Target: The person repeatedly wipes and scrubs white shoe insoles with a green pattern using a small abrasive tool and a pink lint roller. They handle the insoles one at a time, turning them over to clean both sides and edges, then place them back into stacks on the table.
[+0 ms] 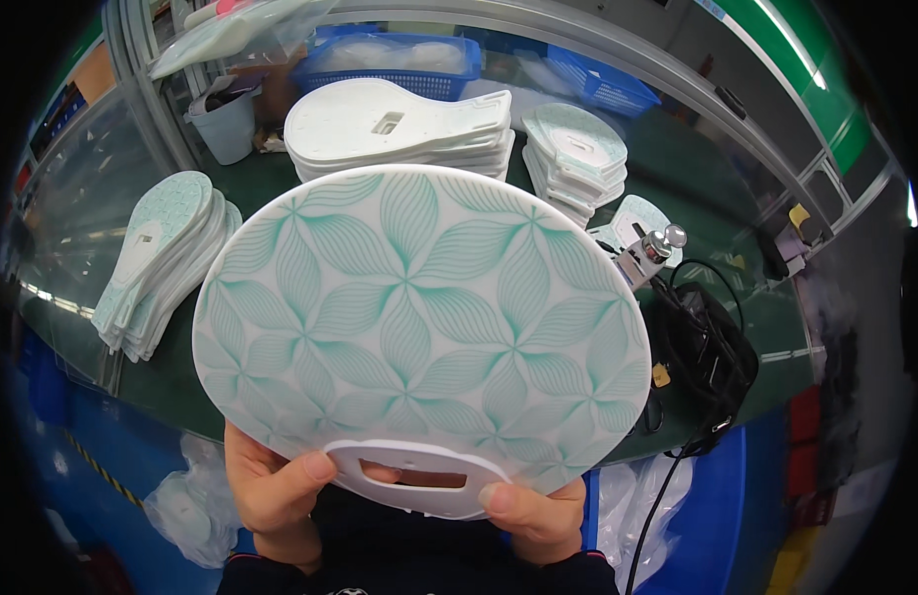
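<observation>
A large white oval plastic panel (pixel 409 297) with a green leaf-and-petal line pattern is tilted up in front of me. Its near edge carries a plain white raised part with a rectangular slot. My left hand (pixel 276 491) grips the lower left of this edge, thumb on the front beside the slotted part. On the other side my right hand (pixel 538 511) holds the lower right edge, its thumb at the slotted part's corner. Most fingers of both hands are hidden behind the panel.
On the dark green table (pixel 251 188) are a stack of white panels (pixel 395 124), patterned panels (pixel 167 258) at left and smaller ones (pixel 578 159) at right. A black bag (pixel 712 347) with cables lies right, near a metal-knobbed device (pixel 647 256). Blue baskets (pixel 390 64) and a pale bucket (pixel 226 124) stand behind.
</observation>
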Motion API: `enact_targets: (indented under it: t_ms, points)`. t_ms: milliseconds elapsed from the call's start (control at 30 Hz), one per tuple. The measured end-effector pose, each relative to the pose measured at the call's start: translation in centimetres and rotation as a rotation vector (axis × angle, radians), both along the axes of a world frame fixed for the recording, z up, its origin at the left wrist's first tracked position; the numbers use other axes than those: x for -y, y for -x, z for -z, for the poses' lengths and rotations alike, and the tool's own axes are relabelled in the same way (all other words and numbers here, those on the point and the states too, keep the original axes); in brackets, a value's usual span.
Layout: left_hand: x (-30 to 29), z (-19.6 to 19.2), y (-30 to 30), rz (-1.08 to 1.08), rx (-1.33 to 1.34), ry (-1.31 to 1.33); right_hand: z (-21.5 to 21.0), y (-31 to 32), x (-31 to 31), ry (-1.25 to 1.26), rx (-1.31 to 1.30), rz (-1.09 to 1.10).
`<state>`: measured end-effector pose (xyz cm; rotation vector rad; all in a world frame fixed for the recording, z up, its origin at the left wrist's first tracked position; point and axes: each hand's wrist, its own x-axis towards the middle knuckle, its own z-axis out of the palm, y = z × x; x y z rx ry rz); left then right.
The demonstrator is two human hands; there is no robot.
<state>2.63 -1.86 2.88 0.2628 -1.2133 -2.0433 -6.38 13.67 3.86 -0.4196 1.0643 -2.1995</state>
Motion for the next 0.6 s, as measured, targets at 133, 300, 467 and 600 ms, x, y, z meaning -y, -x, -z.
enact_targets:
  t_ms: [133,300,467,600]
  points:
    - [0.1,-0.3,-0.1,0.03,0.004,-0.03,0.0,0.7,-0.1,0.119,-0.172,-0.132]
    - [-0.1,-0.4,0.2,0.031,-0.016,-0.034,0.0,0.7,-0.2,0.131,-0.228,-0.1]
    - [-0.4,-0.7,0.4,0.08,-0.024,-0.026,-1.4,1.2,0.6,-0.199,-0.287,0.125]
    - [-1.3,-0.5,0.8,0.066,-0.002,-0.056,-1.0,2.4,1.3,-0.204,-0.282,0.282]
